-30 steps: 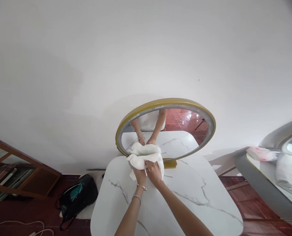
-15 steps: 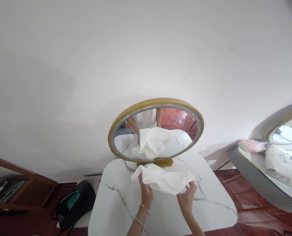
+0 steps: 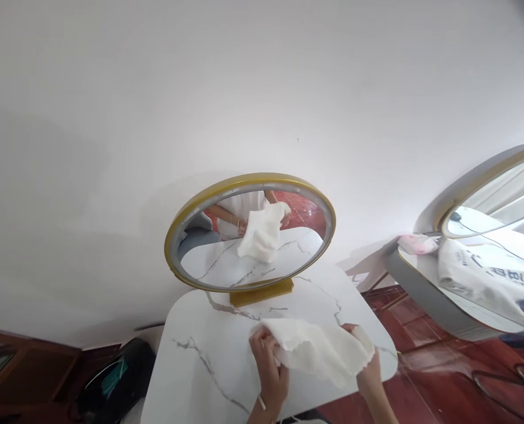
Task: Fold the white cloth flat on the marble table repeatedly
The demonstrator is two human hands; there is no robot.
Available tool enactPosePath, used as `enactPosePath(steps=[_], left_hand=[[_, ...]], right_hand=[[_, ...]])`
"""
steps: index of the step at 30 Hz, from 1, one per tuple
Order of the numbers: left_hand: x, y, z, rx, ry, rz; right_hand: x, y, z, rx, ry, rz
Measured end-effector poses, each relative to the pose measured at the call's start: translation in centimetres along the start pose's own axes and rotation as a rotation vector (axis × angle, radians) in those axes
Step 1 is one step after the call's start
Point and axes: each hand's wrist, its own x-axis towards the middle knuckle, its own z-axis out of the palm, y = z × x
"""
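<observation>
A white cloth [image 3: 319, 350] hangs stretched between my two hands, above the front right part of a marble-patterned white table [image 3: 209, 347]. My left hand [image 3: 268, 362] has its fingers closed on the cloth's left end. At the other end, my right hand [image 3: 368, 365] grips the cloth, part of which drapes over its fingers. Behind the cloth stands an oval mirror [image 3: 248, 235] with a gold rim, on a gold base [image 3: 262, 292]. The cloth and both hands show in its glass.
On the right, a second table [image 3: 438, 300] carries a pink and white packet [image 3: 418, 243], a white fabric item with dark printing [image 3: 487, 271] and another gold-rimmed mirror [image 3: 447, 218]. A black bag [image 3: 125, 377] sits at lower left near a wooden cabinet [image 3: 32, 377].
Both hands have drawn the cloth back from the mirror's base, toward me and to the right. The view has turned somewhat to the right.
</observation>
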Motion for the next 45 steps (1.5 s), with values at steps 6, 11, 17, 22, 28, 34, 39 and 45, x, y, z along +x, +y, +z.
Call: enactPosePath(steps=[6, 11, 17, 22, 28, 34, 39, 45], left_hand=[[1.7, 3.5, 3.5, 0.058, -0.059, -0.062], [3.3, 3.2, 9.4, 0.236, -0.215, -0.166], [1.6, -1.1, 12.6, 0.369, -0.626, 0.031], [1.0, -2.8, 14.2, 0.416, -0.671, 0.091], [4.4, -1.7, 17.2, 0.383, -0.779, 0.109], [11.4, -1.4, 19.9, 0.410, -0.804, -0.011], [15.0, -2.6, 21.8, 0.447, -0.892, -0.083], [16.3, -3.4, 22.0, 0.435, -0.940, -0.044]], right_hand=[[6.3, -0.9, -3.9, -0.311, -0.003, -0.106], [13.7, 3.6, -3.1, -0.510, 0.050, -0.040], [12.3, 9.3, -2.8, -0.642, 0.124, -0.335], [5.9, 14.9, -2.2, -0.899, -0.138, -0.418], [9.1, 16.9, -3.2, -1.144, -0.134, -0.414], [17.4, 15.7, -2.5, -1.225, -0.204, -0.444], [22.9, 14.5, -0.9, -1.222, -0.254, -0.480], [26.4, 14.3, 1.4, -1.288, -0.305, -0.239]])
